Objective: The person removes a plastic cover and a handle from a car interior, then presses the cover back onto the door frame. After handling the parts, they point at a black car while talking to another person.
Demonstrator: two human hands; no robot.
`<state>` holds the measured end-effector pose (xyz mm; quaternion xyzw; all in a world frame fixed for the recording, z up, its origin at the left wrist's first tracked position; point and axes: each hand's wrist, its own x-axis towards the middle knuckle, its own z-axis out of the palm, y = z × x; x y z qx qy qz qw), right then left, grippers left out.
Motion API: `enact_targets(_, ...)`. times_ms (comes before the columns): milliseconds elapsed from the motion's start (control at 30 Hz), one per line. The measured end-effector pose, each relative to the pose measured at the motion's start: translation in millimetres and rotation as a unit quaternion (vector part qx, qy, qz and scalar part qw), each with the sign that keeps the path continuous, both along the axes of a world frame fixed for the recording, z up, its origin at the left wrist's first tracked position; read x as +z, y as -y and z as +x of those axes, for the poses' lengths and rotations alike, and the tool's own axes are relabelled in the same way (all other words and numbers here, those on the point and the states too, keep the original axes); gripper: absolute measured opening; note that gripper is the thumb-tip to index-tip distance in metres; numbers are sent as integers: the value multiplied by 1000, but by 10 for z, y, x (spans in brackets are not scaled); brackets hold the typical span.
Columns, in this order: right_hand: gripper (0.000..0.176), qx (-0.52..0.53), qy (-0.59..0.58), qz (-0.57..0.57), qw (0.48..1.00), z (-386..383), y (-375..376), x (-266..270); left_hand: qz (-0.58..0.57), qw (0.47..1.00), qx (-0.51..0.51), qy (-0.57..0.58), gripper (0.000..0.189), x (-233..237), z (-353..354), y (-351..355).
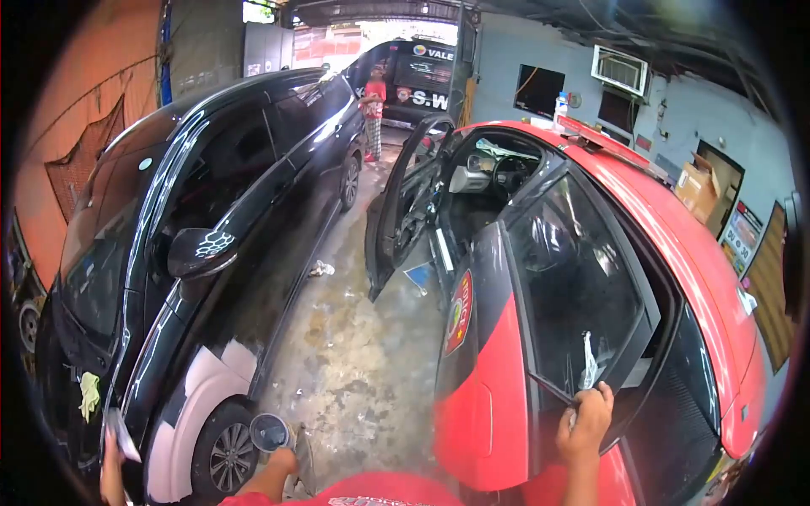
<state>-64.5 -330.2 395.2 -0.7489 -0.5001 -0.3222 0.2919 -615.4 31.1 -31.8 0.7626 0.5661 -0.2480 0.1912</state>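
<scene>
My right hand (pixel 585 422) is closed at the lower edge of the window on the open rear door (pixel 485 379) of the red and black car. Its fingers are curled, and what they grip is too small to make out. Just above it a whitish strip (pixel 589 363) shows against the dark glass. At the lower left, my left hand (pixel 111 451) is beside the front of the black car (pixel 253 278), partly cut off by the dark image border. A flat pale object (pixel 123 434) is at its fingers, which are blurred.
A bucket (pixel 270 432) stands by the black car's front wheel (pixel 229 451). The red car's front door (pixel 409 202) stands open over the stained floor (pixel 346 337). A person (pixel 374 105) stands at the back. A yellow-green cloth (pixel 89 395) hangs at the left.
</scene>
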Motion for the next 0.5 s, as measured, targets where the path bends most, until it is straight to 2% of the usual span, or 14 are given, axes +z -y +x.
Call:
enact_targets(33,21,-8,9,-4,1000,109,90,-17,0,1000,-3,-5,43,35,90,-30)
enact_targets(100,21,-27,4,11,1000,309,221,-88,-3,994,-103,-18,43,30,265,-120)
enact_targets(133,20,-42,-82,65,994,350,279,-216,-9,994,-104,-26,43,39,278,-75)
enact_targets(167,20,-13,-236,96,967,255,282,-245,22,997,-79,-1,41,56,372,-62)
enact_targets(200,21,16,-382,127,915,134,244,-257,55,997,-54,27,40,83,471,-72)
enact_targets(233,21,39,-358,88,929,124,216,-435,54,997,-53,26,40,120,523,-66)
enact_targets(267,21,86,-299,100,945,108,96,-756,69,992,-100,39,41,163,552,-53)
enact_targets(300,22,98,-400,66,909,-72,24,-829,84,984,-145,51,42,198,564,-36)
enact_targets(367,25,70,-467,-34,881,-292,-151,-1024,84,987,-130,54,45,284,596,71)
enact_targets(400,25,95,-467,-50,878,-344,-211,-1282,84,988,-115,60,48,338,614,96)
enact_targets(433,27,136,-420,-48,896,-376,-287,-1515,88,988,-114,59,48,375,621,116)
enact_targets(467,28,126,-468,-114,867,-501,-316,-1445,81,990,-105,56,50,331,580,153)
enact_targets(500,29,149,-473,-132,859,-558,-337,-1485,76,991,-96,54,52,304,538,162)
